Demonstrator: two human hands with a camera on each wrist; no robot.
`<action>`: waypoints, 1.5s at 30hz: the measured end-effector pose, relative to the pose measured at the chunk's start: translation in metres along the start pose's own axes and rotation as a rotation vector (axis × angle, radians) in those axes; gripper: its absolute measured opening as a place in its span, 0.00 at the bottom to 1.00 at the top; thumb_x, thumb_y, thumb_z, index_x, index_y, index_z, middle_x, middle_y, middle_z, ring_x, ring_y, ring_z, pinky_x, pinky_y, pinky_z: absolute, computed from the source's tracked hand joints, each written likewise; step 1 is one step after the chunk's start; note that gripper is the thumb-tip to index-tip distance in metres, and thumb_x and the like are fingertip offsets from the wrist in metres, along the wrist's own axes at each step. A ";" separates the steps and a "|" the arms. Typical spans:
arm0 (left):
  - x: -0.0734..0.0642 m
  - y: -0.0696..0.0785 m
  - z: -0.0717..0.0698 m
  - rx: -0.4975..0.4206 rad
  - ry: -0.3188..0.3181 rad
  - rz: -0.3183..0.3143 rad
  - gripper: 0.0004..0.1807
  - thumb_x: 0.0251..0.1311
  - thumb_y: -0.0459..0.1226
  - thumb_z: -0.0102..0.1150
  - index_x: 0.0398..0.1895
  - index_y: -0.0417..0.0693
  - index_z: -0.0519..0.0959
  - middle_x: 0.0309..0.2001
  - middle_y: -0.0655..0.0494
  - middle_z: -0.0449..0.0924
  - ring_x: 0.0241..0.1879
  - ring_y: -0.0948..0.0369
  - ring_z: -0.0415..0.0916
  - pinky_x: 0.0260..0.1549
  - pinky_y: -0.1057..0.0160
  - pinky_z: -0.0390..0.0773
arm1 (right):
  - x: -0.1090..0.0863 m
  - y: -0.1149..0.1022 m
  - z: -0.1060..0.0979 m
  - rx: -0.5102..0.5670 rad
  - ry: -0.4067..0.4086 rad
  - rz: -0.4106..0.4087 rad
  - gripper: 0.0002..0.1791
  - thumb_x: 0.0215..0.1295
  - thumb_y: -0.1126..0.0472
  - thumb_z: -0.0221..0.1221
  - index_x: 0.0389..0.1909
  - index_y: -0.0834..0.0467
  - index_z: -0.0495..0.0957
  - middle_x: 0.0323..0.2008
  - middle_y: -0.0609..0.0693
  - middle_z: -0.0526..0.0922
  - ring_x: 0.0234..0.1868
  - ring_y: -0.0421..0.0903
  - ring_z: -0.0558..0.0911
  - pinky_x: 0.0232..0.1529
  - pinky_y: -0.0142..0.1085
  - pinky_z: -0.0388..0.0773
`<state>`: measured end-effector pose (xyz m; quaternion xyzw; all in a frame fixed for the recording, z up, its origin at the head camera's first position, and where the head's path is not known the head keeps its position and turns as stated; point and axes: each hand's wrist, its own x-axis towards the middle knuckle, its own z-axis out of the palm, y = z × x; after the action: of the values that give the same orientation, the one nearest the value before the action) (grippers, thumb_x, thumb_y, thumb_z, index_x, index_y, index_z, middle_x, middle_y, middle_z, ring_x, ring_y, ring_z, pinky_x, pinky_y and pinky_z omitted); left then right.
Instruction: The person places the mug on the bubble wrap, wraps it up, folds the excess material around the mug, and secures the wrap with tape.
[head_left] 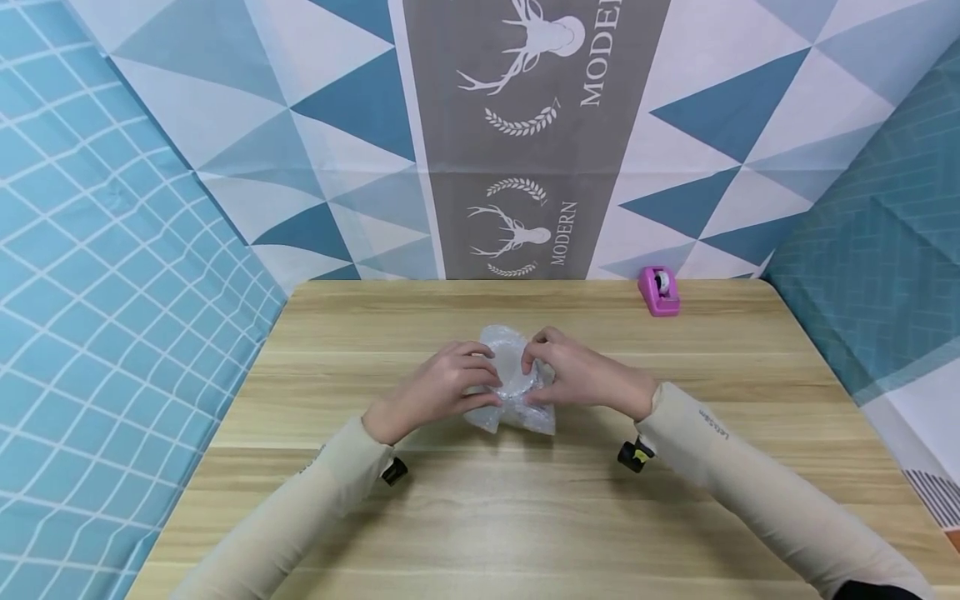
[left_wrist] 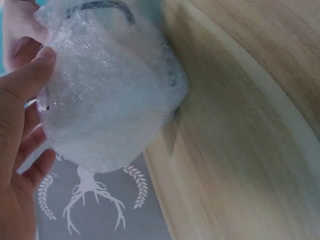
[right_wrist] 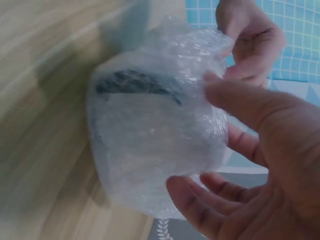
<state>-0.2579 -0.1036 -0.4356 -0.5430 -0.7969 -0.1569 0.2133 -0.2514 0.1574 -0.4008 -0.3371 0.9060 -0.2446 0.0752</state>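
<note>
A bubble-wrapped bundle stands on the table, with a round white item showing through the clear wrap. What the item is stays hidden by the layers. My left hand holds the bundle's left side, its thumb on the near face and its fingers curved around the side. In the left wrist view, the bubble wrap bulges beside the thumb. From the other side my right hand grips the wrap, thumb and fingertips bent onto it. The right wrist view shows a dark band through the bubble wrap.
A pink tape dispenser with a roll of tape stands at the table's back right. The wooden table meets a patterned cloth backdrop behind, with a blue checked cloth along the left.
</note>
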 end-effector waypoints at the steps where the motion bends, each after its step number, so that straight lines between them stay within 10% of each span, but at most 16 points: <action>1: -0.001 0.001 0.000 0.010 0.013 0.001 0.12 0.58 0.47 0.75 0.37 0.50 0.90 0.37 0.62 0.89 0.52 0.55 0.82 0.59 0.56 0.79 | 0.000 0.000 0.001 0.000 0.014 0.000 0.18 0.57 0.51 0.76 0.40 0.53 0.79 0.54 0.59 0.74 0.50 0.51 0.77 0.49 0.44 0.79; 12: -0.004 0.008 0.007 0.028 0.078 -0.070 0.13 0.57 0.47 0.76 0.37 0.51 0.85 0.36 0.61 0.89 0.36 0.62 0.80 0.39 0.66 0.82 | 0.002 -0.002 0.006 0.011 0.043 -0.069 0.18 0.55 0.56 0.77 0.38 0.57 0.78 0.19 0.45 0.75 0.21 0.35 0.70 0.22 0.28 0.71; 34: -0.009 0.011 0.018 -0.118 0.146 -0.119 0.17 0.54 0.40 0.78 0.31 0.47 0.76 0.25 0.61 0.80 0.22 0.67 0.75 0.25 0.78 0.73 | 0.007 -0.020 0.010 0.192 -0.049 0.081 0.13 0.58 0.66 0.73 0.33 0.57 0.76 0.19 0.47 0.79 0.11 0.38 0.77 0.15 0.34 0.79; 45: -0.012 0.015 0.021 -0.184 0.156 -0.014 0.06 0.61 0.30 0.71 0.35 0.47 0.82 0.41 0.55 0.79 0.37 0.66 0.80 0.39 0.76 0.80 | 0.007 -0.019 0.013 0.205 -0.043 0.096 0.12 0.59 0.65 0.72 0.35 0.57 0.76 0.18 0.46 0.77 0.11 0.41 0.79 0.16 0.33 0.78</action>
<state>-0.2436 -0.0979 -0.4601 -0.5408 -0.7639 -0.2726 0.2231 -0.2423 0.1354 -0.4022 -0.2891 0.8895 -0.3248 0.1405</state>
